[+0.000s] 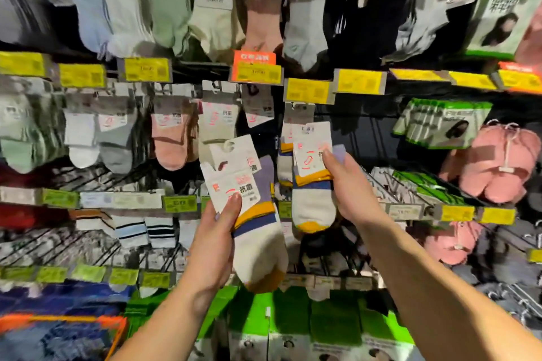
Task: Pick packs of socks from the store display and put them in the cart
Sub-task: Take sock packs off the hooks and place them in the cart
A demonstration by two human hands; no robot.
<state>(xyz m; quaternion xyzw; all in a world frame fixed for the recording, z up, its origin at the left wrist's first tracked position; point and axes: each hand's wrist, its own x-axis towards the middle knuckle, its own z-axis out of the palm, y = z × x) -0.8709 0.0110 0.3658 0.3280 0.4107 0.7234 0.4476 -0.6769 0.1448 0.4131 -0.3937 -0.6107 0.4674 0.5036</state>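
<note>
The left hand (215,231) holds 1 pack of socks (252,214) with curled fingers and the thumb on its white paper card; the knitted socks are cream with yellow, blue and purple bands. The right hand (350,187) pinches a second similar pack (313,182), which hangs at the store display (366,132) among rows of soft socks and yellow price tags (359,81).

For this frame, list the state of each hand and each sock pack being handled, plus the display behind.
left hand: grips a sock pack, thumb on its card.
left sock pack: off the hook, tilted, held in front of the display.
right hand: pinches a second pack at its card.
right sock pack: upright, close to the rack; whether still hooked is unclear.
display rack: stocked with hanging socks.
</note>
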